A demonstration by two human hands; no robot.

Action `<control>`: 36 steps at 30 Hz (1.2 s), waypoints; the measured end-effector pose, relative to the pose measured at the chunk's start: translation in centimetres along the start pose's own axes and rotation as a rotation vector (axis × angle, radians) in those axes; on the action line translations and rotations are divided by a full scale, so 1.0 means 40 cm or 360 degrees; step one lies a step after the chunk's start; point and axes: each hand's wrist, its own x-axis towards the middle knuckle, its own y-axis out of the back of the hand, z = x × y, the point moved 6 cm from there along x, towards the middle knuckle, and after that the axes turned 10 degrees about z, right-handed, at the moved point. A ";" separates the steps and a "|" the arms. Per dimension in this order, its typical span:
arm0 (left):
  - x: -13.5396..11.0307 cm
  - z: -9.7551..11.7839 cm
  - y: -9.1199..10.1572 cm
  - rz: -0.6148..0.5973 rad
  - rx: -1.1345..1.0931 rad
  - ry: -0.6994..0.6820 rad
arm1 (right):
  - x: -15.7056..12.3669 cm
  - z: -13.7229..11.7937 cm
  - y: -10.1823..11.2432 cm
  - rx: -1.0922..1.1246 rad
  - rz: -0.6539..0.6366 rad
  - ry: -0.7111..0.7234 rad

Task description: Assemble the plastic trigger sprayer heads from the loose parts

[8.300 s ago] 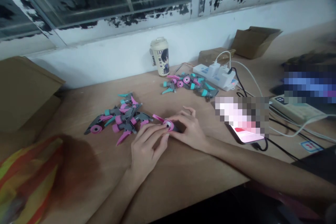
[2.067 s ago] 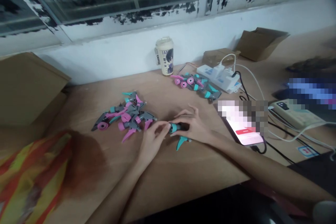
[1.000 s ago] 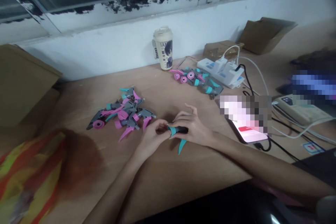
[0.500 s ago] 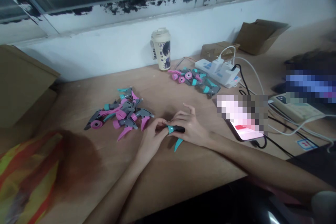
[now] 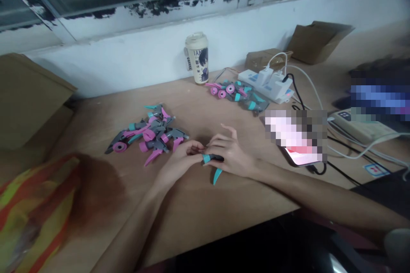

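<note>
My right hand (image 5: 232, 155) grips a dark grey spray-trigger head (image 5: 212, 158) with a teal collar, its teal trigger lever pointing down at the table. My left hand (image 5: 182, 158) is closed in a pinch at the teal collar end of the same piece. Both hands rest on the wooden table (image 5: 198, 204) near its front edge. A pile of pink, teal and grey trigger heads (image 5: 147, 136) lies just left of my left hand. A second, smaller pile (image 5: 235, 94) lies farther back on the right.
A printed coffee cup (image 5: 196, 57) stands at the wall. A white power strip (image 5: 269, 85) with cables sits beside the far pile. A phone (image 5: 303, 158) lies right of my hands. Cardboard boxes (image 5: 28, 98) stand at left and back right. Colourful fabric (image 5: 28, 209) fills the lower left.
The pink-collared piece held eight seconds ago is gone; a teal-collared one is now in my hands. Over the last second my left hand's pinch stays at the collar and barely shifts.
</note>
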 end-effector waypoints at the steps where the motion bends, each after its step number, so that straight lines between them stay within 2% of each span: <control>1: 0.000 -0.005 0.001 0.0039 -0.0014 0.0012 | 0.000 0.001 0.001 -0.0005 0.0019 0.0002; 5: -0.005 -0.034 0.020 0.0282 0.0161 0.0088 | 0.002 0.007 0.000 -0.0033 0.0060 -0.0032; 7: -0.010 -0.037 0.023 0.0289 0.0378 0.0059 | 0.003 0.007 0.000 -0.0037 0.0061 -0.0051; 10: -0.020 -0.019 0.024 0.0270 0.0612 -0.0054 | 0.005 0.003 0.000 -0.0037 0.0030 -0.0070; 14: -0.035 0.010 0.025 0.0425 0.0761 -0.0171 | 0.007 0.003 -0.002 -0.0052 -0.0033 -0.0131; 19: -0.045 0.020 0.011 0.0574 0.0834 -0.0308 | 0.013 0.008 -0.004 -0.0071 -0.0074 -0.0195; 24: -0.045 0.021 0.048 0.0737 0.0996 -0.0350 | 0.015 0.028 0.013 -0.0144 -0.0051 -0.0241; 26: -0.041 0.021 0.074 0.0797 0.0893 -0.0320 | 0.017 0.050 0.033 -0.0167 0.0037 -0.0334; 28: -0.034 0.021 0.085 0.0747 0.0584 -0.0282 | 0.021 0.070 0.049 -0.0100 0.0119 -0.0449; 32: -0.029 0.029 0.064 0.0530 0.0058 -0.0233 | 0.027 0.078 0.049 0.0225 0.0120 -0.0583; 36: -0.032 0.037 0.044 0.0424 -0.0009 -0.0231 | 0.028 0.056 0.038 0.0489 0.0100 -0.0594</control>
